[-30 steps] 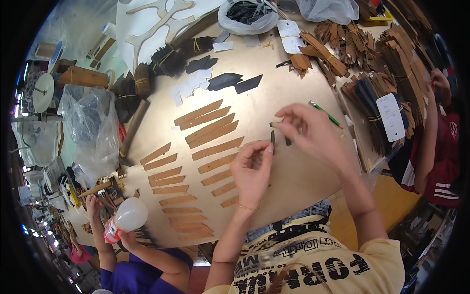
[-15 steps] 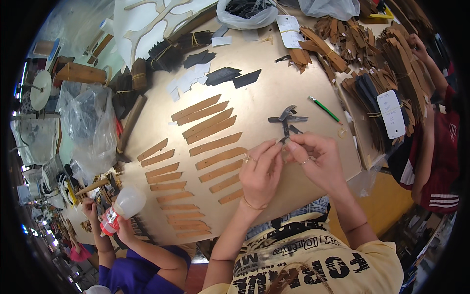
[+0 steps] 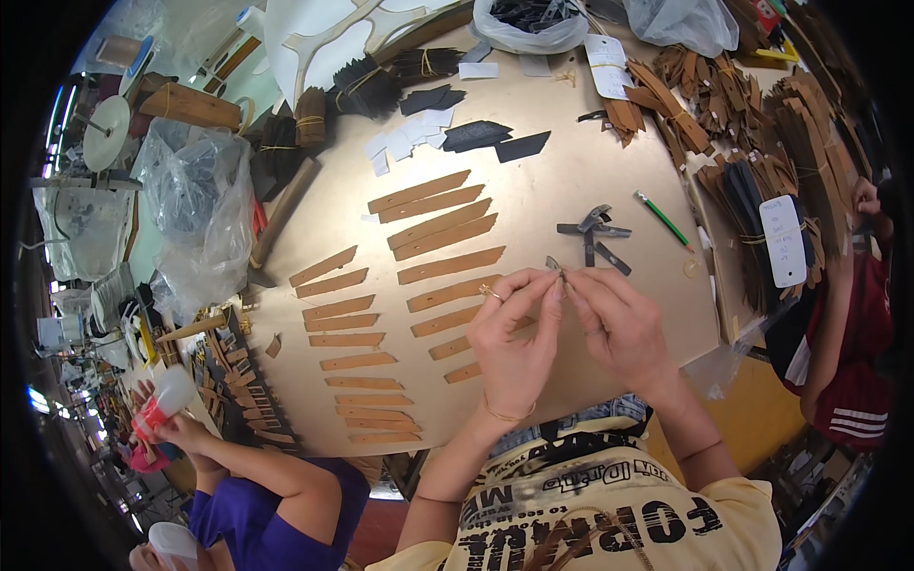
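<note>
Nearest the viewer, the person's pale-yellow printed shirt [image 3: 724, 514] borders the near edge of a smooth tan worktop [image 3: 619, 157]. Over the worktop, the left hand [image 3: 516, 333] and right hand [image 3: 619, 328] meet tip to tip; thumbs and forefingers of both are pinched on one small dark strip [image 3: 552, 263], whose free end projects just beyond the fingertips. The strip's lower part is hidden by the fingers. To the left lie brown strips in two slanting columns, a left column [image 3: 343, 306] and a right column [image 3: 443, 228], the latter partly covered by the left hand. At the near left, a co-worker in a purple sleeve [image 3: 305, 509] grips a bottle [image 3: 169, 392] with a red band. Just beyond the hands, several dark strips [image 3: 595, 231] lie crossed in a small heap, with a green pencil [image 3: 664, 219] to their right. Right of the worktop, bundled dark strips [image 3: 738, 209] bear a white tag [image 3: 783, 241], near a co-worker in maroon [image 3: 862, 366]. Farther off lie black pieces [image 3: 479, 136] beside white pieces [image 3: 409, 135]; at the far edge stands a plastic bag [image 3: 528, 40] of dark pieces.
</note>
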Demonstrator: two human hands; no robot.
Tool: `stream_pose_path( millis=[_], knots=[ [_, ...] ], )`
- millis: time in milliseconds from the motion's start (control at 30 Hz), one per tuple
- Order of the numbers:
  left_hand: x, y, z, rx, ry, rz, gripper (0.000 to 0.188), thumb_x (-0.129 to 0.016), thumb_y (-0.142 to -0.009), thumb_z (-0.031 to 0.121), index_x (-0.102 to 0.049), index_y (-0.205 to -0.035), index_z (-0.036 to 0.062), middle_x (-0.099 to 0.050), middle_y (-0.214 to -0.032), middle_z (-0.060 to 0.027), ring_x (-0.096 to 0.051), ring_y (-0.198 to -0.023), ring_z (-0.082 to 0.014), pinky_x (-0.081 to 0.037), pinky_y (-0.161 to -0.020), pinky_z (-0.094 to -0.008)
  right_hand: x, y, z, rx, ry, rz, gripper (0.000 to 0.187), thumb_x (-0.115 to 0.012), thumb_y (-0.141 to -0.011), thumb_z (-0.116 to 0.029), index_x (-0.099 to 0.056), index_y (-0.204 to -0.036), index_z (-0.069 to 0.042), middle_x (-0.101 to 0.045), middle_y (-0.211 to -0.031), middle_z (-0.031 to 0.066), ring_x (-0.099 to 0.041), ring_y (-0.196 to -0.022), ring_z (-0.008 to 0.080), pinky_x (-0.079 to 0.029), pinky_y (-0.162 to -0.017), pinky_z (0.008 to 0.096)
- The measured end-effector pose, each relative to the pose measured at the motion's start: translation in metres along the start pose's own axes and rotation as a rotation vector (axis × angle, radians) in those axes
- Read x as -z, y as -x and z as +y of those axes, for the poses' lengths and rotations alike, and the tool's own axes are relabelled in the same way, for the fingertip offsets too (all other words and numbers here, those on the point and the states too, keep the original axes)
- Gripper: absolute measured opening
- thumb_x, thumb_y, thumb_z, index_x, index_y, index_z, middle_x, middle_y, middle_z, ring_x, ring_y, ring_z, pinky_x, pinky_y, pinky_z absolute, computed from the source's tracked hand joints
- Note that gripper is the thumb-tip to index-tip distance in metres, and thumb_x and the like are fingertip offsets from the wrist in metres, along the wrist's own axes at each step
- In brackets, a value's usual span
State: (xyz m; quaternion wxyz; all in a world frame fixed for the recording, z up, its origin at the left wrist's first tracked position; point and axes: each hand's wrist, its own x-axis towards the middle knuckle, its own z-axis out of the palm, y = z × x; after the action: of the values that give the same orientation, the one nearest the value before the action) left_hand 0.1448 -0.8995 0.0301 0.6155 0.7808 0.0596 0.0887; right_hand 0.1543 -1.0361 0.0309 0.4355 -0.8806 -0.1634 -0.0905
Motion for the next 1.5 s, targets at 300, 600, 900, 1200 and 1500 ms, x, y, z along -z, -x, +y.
stream_pose_path(
  millis=[300, 600, 900, 1200, 1500],
  knots=[
    [-0.002, -0.009, -0.01, -0.133, -0.043, 0.089, 0.012, -0.069, -0.086, -0.003, -0.071, -0.099, -0.0032, -0.07, -0.096, -0.0114, -0.066, -0.077, -0.0151, -0.053, -0.07, -0.0271, 0.015, -0.001, 0.007, -0.218, -0.056, 0.127, 0.016, -0.063, -0.092, -0.003, -0.066, -0.106, 0.003, -0.067, -0.088, 0.0133, -0.068, -0.072, 0.0236, -0.053, -0.062, 0.0303],
    [-0.025, -0.032, -0.008, -0.277, -0.196, 0.038, 0.014, -0.073, -0.084, -0.001, -0.072, -0.098, -0.0006, -0.069, -0.098, -0.0121, -0.069, -0.084, -0.0226, -0.055, -0.075, -0.0311, 0.037, 0.005, 0.022, -0.412, -0.264, 0.136, 0.014, -0.062, -0.094, -0.004, -0.067, -0.102, 0.006, -0.068, -0.085, 0.0092, -0.065, -0.071, 0.0135, -0.05, -0.066, 0.0254],
    [-0.022, 0.0, 0.0, -0.244, -0.138, -0.053, 0.02, -0.069, -0.087, -0.005, -0.072, -0.107, -0.0026, -0.067, -0.104, -0.0123, -0.069, -0.087, -0.0199, -0.057, -0.072, -0.0278, 0.023, 0.011, -0.003, -0.241, -0.253, -0.041, 0.026, -0.062, -0.094, -0.003, -0.063, -0.118, 0.005, -0.066, -0.105, 0.0167, -0.068, -0.085, 0.028, -0.053, -0.073, 0.0306],
    [-0.011, 0.003, -0.006, -0.228, -0.108, -0.064, 0.021, -0.065, -0.088, -0.006, -0.072, -0.108, -0.0033, -0.067, -0.106, -0.0122, -0.068, -0.09, -0.0207, -0.056, -0.077, -0.0287, 0.026, 0.003, -0.007, -0.305, -0.253, -0.007, 0.019, -0.064, -0.093, -0.004, -0.067, -0.11, 0.004, -0.067, -0.095, 0.0133, -0.066, -0.077, 0.0232, -0.052, -0.067, 0.0303],
    [-0.016, 0.009, -0.003, -0.135, -0.021, -0.07, 0.022, -0.064, -0.09, -0.005, -0.072, -0.11, -0.0026, -0.065, -0.11, -0.013, -0.066, -0.094, -0.0206, -0.055, -0.08, -0.0296, 0.025, -0.001, -0.013, -0.346, -0.27, -0.021, 0.012, -0.067, -0.09, -0.002, -0.068, -0.1, 0.003, -0.067, -0.087, 0.0102, -0.061, -0.068, 0.0161, -0.049, -0.062, 0.0269]
  ],
)
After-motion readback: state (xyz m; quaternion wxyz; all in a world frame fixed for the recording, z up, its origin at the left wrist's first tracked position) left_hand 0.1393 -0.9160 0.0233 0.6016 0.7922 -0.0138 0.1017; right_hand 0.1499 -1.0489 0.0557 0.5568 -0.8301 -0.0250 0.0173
